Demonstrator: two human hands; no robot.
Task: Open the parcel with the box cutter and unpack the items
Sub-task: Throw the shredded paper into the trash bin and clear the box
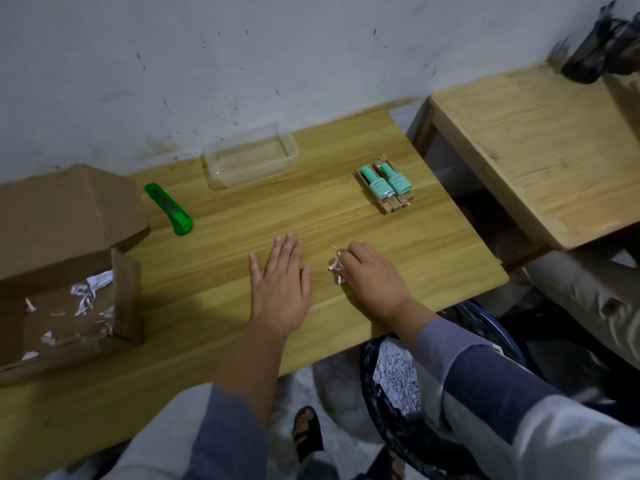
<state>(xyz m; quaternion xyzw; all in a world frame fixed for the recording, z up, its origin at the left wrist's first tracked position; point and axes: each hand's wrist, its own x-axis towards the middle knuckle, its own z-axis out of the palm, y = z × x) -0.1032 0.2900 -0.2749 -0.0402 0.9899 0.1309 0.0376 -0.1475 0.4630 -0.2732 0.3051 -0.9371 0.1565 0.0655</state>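
Wooden tabletop point(346, 216): left hand point(282, 285) flat, grip open, empty. Right hand point(372, 275) grip pinches white paper shreds point(336, 265). Green box cutter point(169, 209) beside open brown cardboard parcel point(65, 244).

I cannot read any text in this view. The two mint-green bottles point(385, 184), lying on small cardboard boxes near the far right corner of the table point(242, 216), carry a dark print on their bodies, but the letters are too small and blurred for me to make out. The shredded paper strips point(86, 292) inside the open parcel point(62, 258) at the left edge of the table show grey marks that may be print, and nothing is legible there. The green box cutter point(169, 209) near the far left part of the table shows no brand or number that I can read.
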